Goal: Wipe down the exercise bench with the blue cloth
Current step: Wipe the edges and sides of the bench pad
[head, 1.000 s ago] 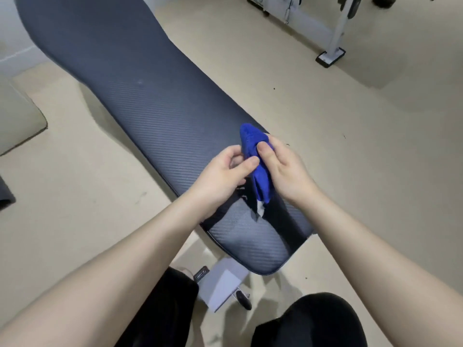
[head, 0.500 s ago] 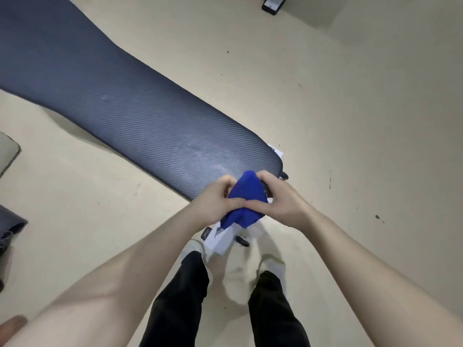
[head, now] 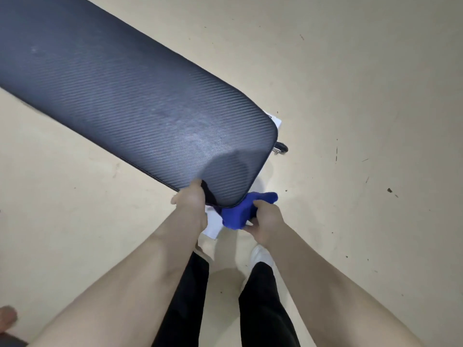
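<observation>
The exercise bench [head: 120, 96] is a long dark pad with a carbon-weave surface, running from the upper left to its rounded near end at the middle. The blue cloth [head: 241, 211] is bunched just under that near end, partly tucked below the pad's edge. My right hand [head: 266, 221] grips the cloth from the right. My left hand [head: 190, 199] rests at the pad's near edge, fingers curled under it; whether it touches the cloth is hidden.
A white base plate [head: 213, 225] and a small black wheel [head: 280, 147] of the bench frame show beneath the pad. My legs in black trousers [head: 260, 301] stand on the beige floor [head: 363, 108] below the hands.
The cloth has gone from between both hands, in front of the pad's end, to under the pad's near edge. My left hand shifted onto the pad's edge. The view tilted down and closer.
</observation>
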